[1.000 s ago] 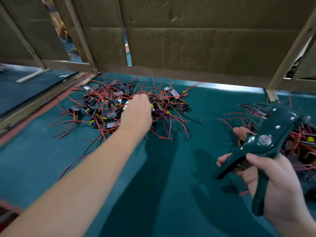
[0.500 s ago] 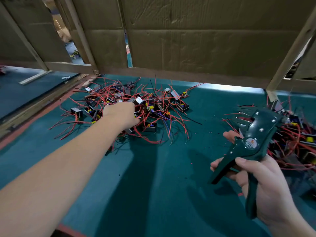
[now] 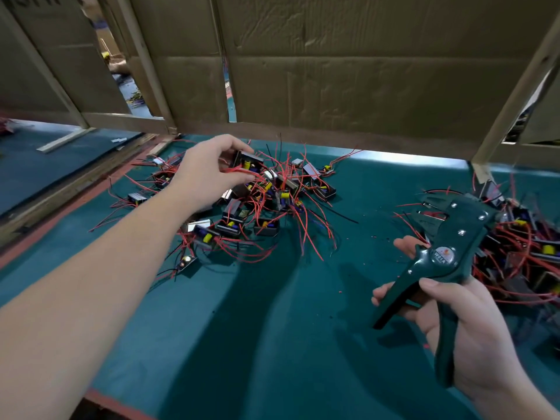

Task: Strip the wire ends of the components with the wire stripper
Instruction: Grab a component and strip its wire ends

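Nearest, toward the bench's right front: right hand wrapped around the handles of a dark green wire stripper. Thumb lies over the upper handle, fingers curl under the lower one. Handles stand apart, so the tool looks unsqueezed; its head points away toward the far edge, nothing visible in its mouth.

Just beyond the tool, by the right edge: a heap of components with red leads, partly hidden behind the stripper.

Bare green bench mat in the middle, flecked with small red and dark bits, probably insulation.

Farther, left of centre toward the back edge: left hand reaching out, thumb and fingers pinching one black boxed component, lifted just above the main tangle. Several red wires run under the fingers.

Behind all: cardboard wall on a wooden frame.

Risk, as I judge it: leads are knotted together, so pulling this piece toward the tool may drag neighbours along or off the pile. A snagged lead could also enter the stripper crooked and get nicked.
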`<state>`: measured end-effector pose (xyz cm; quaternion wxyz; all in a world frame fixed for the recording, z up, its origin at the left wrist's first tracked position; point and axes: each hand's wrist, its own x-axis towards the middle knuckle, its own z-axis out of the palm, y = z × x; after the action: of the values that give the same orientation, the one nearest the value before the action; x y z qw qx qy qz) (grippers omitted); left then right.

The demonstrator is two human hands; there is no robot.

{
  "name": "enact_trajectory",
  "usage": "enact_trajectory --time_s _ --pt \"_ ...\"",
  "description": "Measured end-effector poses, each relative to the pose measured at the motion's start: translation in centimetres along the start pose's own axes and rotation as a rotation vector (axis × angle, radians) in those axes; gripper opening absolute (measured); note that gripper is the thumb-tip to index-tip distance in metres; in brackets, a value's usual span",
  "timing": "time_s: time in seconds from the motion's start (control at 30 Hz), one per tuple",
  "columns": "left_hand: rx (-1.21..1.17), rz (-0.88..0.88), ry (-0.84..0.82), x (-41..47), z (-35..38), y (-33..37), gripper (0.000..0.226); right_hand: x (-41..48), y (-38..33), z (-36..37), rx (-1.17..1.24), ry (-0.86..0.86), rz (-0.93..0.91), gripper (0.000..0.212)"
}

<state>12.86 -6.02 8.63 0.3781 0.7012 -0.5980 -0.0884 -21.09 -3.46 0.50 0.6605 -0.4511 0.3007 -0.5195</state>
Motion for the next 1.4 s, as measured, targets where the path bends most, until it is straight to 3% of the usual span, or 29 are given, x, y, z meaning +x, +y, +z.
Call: enact_trajectory --time_s 0.1,0.3,0.4,0.67,0.77,0.93,1.03,1.23,1.4 --pt "-0.19 0.007 -0.037 -0.1 -0.1 0.5 0.034 0.0 -0.1 0.1 0.007 0.003 -0.005 0.037" --pt "-0.61 -0.173 -0.024 -0.1 0.2 0.8 0.034 -0.1 -0.2 0.3 0.008 0.011 -0.008 0.041" --pt "-0.687 -0.185 0.089 -0.1 0.1 1.1 0.015 -0.1 -0.2 0.3 0.029 0.01 -0.003 0.041" --pt "-0.853 -0.184 0.142 0.1 -0.8 3.6 0.018 -0.1 -0.2 0.1 0.076 0.017 0.022 0.044" --pt "-0.831 -0.13 0.068 0.1 -1.0 5.1 0.031 -0.1 -0.3 0.2 0.076 0.017 0.03 0.042" --pt "-0.882 -0.106 -0.083 -0.5 -0.1 6.7 0.029 -0.1 -0.4 0.4 0.087 0.007 0.046 0.046" --pt "-0.987 -0.173 -0.186 -0.8 0.8 7.3 0.029 -0.1 -0.5 0.6 0.088 0.003 0.036 0.049" --pt "-0.903 -0.269 -0.338 -2.0 4.4 8.0 0.026 -0.2 -0.9 0.7 0.146 -0.044 0.03 0.061" --pt "-1.087 -0.403 -0.376 -3.5 8.4 8.6 0.029 -0.3 -1.4 1.0 0.195 -0.082 0.012 0.047"
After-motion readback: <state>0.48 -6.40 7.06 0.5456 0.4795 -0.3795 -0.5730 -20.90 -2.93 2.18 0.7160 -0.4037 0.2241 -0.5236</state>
